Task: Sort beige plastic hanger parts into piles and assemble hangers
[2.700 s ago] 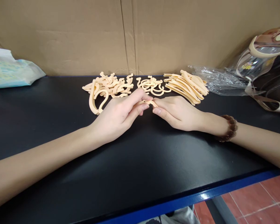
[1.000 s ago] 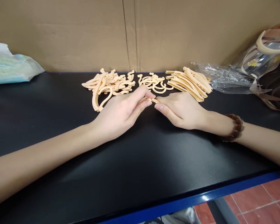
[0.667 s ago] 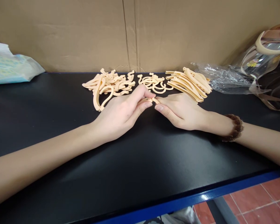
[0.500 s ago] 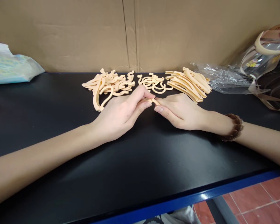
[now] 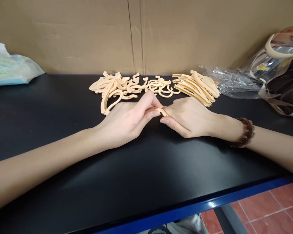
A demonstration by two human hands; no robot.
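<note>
My left hand [image 5: 127, 120] and my right hand [image 5: 188, 115] meet at the middle of the black table [image 5: 63, 107], fingers pinched together on one small beige plastic piece [image 5: 161, 111]. Most of that piece is hidden between the fingertips. A curved beige hook part [image 5: 107, 99] sticks out from behind my left hand. Behind the hands lie a heap of assembled beige hook pieces [image 5: 112, 85], a smaller heap of beige hooks [image 5: 158, 87] and a stack of flat beige bars [image 5: 197, 86]. My right wrist wears a brown bead bracelet [image 5: 245, 133].
A cardboard wall [image 5: 136, 35] closes off the back of the table. A crumpled clear plastic bag [image 5: 231, 83] and a bag with beige straps [image 5: 278, 65] lie at the right. A pale blue packet [image 5: 12, 70] lies at the far left. The table's blue front edge [image 5: 210, 204] borders red floor tiles.
Both hands have stayed pinched together on the small piece, shifting only slightly nearer. The view has drifted a little.
</note>
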